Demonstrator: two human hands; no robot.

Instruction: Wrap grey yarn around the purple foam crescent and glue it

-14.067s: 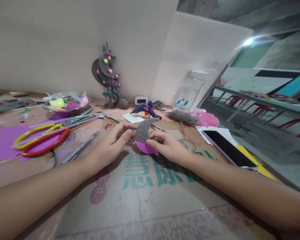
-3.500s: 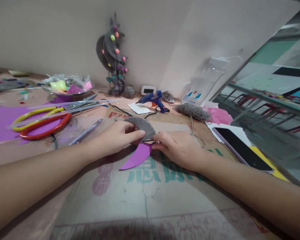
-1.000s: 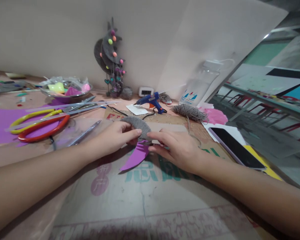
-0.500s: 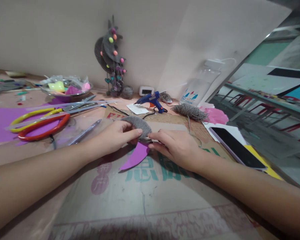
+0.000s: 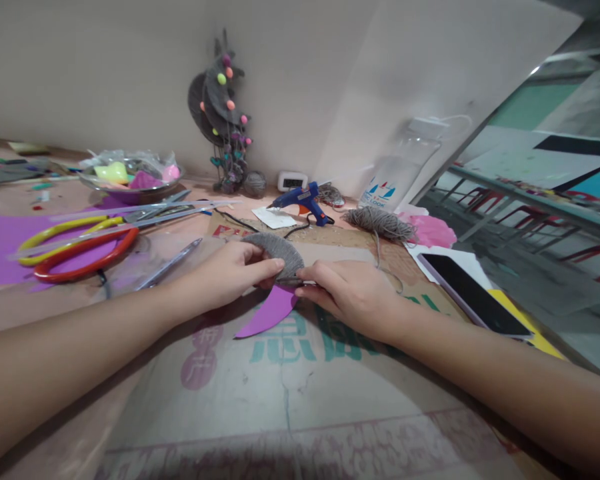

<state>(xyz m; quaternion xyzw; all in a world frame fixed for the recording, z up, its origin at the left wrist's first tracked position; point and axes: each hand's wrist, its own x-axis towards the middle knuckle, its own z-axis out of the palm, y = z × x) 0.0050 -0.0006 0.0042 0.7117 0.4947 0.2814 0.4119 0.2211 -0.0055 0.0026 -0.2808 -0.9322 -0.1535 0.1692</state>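
Between my hands is a crescent shape [image 5: 269,313], its lower part bare purple and its upper part wrapped in grey yarn [image 5: 283,252]. My left hand [image 5: 245,268] grips the wrapped part, thumb on top and fingers tucked underneath. At the right edge, where grey meets purple, the thumb and forefinger of my right hand [image 5: 347,293] are closed on the crescent. Whether a strand of yarn is pinched there is too small to tell. The purple tip points down and left over a printed cardboard sheet [image 5: 220,413].
Scissors [image 5: 87,247], a pen [image 5: 173,262] and a metal bowl [image 5: 130,195] are on the left. Behind my hands lie a blue glue gun [image 5: 303,200] and a grey yarn bundle [image 5: 380,223]. A phone [image 5: 473,293] and a bottle [image 5: 400,167] are at right; a decorated crescent [image 5: 223,100] leans on the wall.
Both hands keep their hold on the crescent. Its purple tip has shifted slightly left and up. Everything else looks the same apart from a slight shift of the view.
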